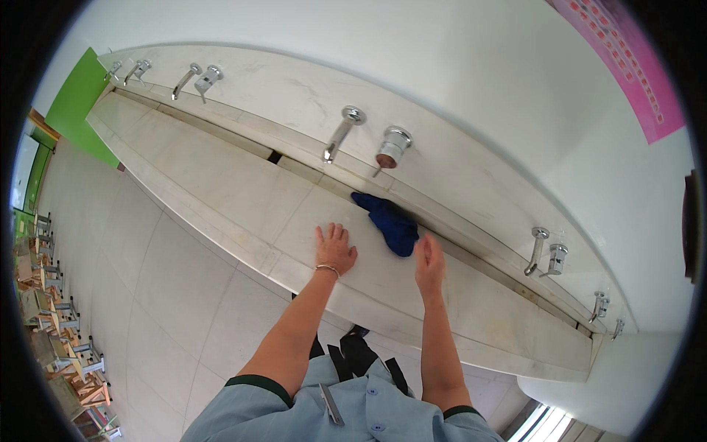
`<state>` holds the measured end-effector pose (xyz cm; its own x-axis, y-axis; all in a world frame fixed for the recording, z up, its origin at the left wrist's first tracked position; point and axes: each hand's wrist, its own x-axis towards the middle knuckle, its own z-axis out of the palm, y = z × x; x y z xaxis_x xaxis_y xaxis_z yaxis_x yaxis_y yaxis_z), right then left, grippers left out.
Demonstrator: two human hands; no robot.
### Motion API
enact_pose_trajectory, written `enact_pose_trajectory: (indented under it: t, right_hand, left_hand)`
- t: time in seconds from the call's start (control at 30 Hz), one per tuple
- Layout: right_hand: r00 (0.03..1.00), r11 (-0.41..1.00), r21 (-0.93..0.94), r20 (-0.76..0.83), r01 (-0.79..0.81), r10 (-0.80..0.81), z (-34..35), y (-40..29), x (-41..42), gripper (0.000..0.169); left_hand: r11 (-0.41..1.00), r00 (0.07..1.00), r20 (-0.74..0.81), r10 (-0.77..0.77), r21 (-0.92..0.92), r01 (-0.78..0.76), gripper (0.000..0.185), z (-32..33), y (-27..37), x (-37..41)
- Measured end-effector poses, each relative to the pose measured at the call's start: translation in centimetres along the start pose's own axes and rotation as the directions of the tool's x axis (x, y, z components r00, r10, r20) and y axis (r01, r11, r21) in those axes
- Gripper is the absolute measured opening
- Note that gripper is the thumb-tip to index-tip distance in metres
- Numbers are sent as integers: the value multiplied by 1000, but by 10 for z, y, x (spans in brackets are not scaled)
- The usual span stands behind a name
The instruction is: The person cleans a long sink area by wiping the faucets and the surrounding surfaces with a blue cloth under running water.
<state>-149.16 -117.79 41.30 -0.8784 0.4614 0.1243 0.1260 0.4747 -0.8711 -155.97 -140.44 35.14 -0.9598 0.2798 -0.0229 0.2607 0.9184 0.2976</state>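
A long trough sink of pale marble-like stone (243, 190) runs in front of me. My left hand (335, 254), with a bracelet at the wrist, rests palm down on its sloping surface, fingers spread and holding nothing. To the right of it lies a crumpled dark blue cloth (395, 227), reaching back to the drain channel. My right hand (429, 268) is at the cloth's right edge, seen side-on with blurred fingertips. Whether it touches or grips the cloth cannot be made out.
Chrome spouts and lever valves line the stone backsplash, with one spout (341, 132) and one valve (394, 146) behind the cloth. A narrow drain channel (221, 132) follows the rear edge. Wooden chairs or desks (66, 342) stand on the tiled floor (165, 287) at far left.
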Motion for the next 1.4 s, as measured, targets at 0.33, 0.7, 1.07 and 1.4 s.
enact_pose_trajectory:
  t: [0.33, 0.7, 1.07, 1.4]
  right_hand:
    - [968, 756, 605, 150, -251, 201, 139, -105, 113, 29]
    - [949, 928, 371, -284, -24, 138, 169, -108, 110, 31]
    - [946, 975, 216, -301, -52, 117, 168, -102, 105, 27]
    - [984, 979, 200, -172, -21, 56, 146, -102, 98, 26]
  left_hand:
    - [940, 974, -167, 153, -279, -195, 41, 23, -46, 6]
    - [873, 979, -122, 160, -445, -199, 27, -6, -102, 44]
    - [920, 892, -392, 226, -215, -328, 17, 11, -88, 45]
    - [967, 937, 345, 58, -254, 33, 51, -25, -60, 77]
